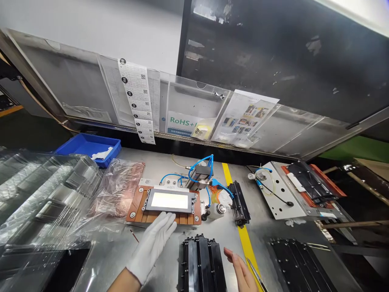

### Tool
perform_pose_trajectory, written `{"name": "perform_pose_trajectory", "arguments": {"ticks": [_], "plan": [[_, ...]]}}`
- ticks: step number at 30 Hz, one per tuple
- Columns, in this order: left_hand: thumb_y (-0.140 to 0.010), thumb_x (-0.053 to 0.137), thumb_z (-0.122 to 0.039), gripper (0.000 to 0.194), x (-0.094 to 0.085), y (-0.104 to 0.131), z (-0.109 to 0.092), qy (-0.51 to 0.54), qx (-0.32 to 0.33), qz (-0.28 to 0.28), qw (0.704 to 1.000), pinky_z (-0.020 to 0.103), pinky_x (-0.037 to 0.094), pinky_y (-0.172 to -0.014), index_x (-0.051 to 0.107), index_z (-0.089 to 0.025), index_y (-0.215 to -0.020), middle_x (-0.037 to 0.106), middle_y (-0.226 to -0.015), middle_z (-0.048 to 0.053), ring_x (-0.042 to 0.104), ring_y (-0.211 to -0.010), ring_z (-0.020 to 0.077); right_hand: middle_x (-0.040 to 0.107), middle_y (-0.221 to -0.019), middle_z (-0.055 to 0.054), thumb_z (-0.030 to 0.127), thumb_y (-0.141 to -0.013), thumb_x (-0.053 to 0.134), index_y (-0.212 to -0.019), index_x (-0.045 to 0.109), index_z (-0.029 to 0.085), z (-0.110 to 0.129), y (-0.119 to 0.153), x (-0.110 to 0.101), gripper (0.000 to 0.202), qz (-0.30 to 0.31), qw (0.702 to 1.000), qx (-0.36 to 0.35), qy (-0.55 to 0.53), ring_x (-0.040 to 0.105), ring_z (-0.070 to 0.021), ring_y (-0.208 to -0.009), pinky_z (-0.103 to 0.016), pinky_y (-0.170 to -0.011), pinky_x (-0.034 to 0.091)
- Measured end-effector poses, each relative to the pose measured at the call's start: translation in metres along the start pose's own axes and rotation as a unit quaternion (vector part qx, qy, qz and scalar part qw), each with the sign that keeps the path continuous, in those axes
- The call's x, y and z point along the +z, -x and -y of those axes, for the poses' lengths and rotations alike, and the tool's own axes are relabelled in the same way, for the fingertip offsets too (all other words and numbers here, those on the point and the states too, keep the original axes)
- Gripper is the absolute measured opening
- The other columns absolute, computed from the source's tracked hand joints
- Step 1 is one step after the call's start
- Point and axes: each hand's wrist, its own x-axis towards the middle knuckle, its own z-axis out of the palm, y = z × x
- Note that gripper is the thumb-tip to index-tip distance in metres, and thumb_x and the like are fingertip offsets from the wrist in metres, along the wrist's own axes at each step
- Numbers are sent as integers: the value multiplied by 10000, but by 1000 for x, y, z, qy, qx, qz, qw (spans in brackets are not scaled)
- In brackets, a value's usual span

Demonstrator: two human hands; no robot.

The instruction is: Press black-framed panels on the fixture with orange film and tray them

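Observation:
My left hand (153,245) wears a white glove. Its fingers are stretched out at the front edge of a brown fixture (180,219), just below a dark-framed part with a bright pale panel (170,200) lying in that fixture. Nothing shows in this hand. My right hand (240,271), bare, is at the bottom edge with its fingers extended and holding nothing visible. It is between a row of black parts (202,263) and metal tweezers (256,275), which lie near the yellow tape. Whether it touches the tweezers is unclear.
Blue air hoses (223,187) and a metal-capped bottle (221,209) stand right of the fixture. Another black part (240,205) lies on the yellow tape (248,243). Clear plastic trays (45,194) and a blue bin (113,156) are at left, a grey machine box (281,194) at right.

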Motion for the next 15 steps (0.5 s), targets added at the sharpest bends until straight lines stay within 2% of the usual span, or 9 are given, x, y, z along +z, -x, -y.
{"name": "perform_pose_trajectory", "arguments": {"ticks": [3,4,6,8,10,12,15], "plan": [[-835,501,-470,781,-8,-12,1,-70,6,28,997,379,503,-1122,336,-84,-1493,498,-1529,199,544,-1357,230,745,-1229,-101,864,-831,405,-1088,791,245,16,-6,9,773,37,999,-31,-19,638,-354,-1236,-404,-1046,540],[-841,512,-482,810,-12,-16,0,-114,7,36,993,404,518,-1106,319,-56,-1502,476,-1537,224,554,-1349,255,742,-1230,-108,853,-837,410,-1091,788,239,21,-10,12,764,47,998,-46,-15,631,-349,-1245,-401,-1062,529],[-827,574,-461,751,-19,-23,-4,-233,29,40,971,499,489,-1117,451,-58,-1448,534,-1483,244,565,-1333,332,731,-1231,-121,787,-884,401,-1111,772,229,30,-18,19,708,53,994,-96,20,629,-327,-1247,-397,-1075,517],[-827,568,-389,590,-21,-30,-11,-360,90,33,928,590,383,-1162,618,-79,-1326,622,-1392,237,569,-1308,398,705,-1246,-127,681,-934,402,-1161,740,229,39,-29,27,608,45,985,-150,66,651,-298,-1200,-388,-1023,550],[-861,500,-343,525,-16,-37,-17,-459,169,42,871,585,257,-1218,669,-92,-1291,643,-1376,209,535,-1332,396,661,-1295,-131,596,-947,430,-1232,699,238,48,-40,35,530,45,977,-184,96,693,-272,-1086,-375,-900,604],[-890,486,-360,563,-8,-45,-18,-525,229,63,817,536,178,-1253,617,-91,-1367,567,-1477,179,433,-1426,373,608,-1368,-134,543,-944,458,-1290,661,247,57,-51,42,499,51,973,-199,109,705,-258,-1027,-379,-851,613],[-867,584,-424,704,2,-57,-9,-590,266,72,759,530,96,-1269,489,-65,-1466,399,-1592,184,272,-1516,373,563,-1432,-142,472,-934,473,-1320,636,223,67,-67,53,487,57,963,-228,133,637,-289,-1199,-440,-1022,536]]}}
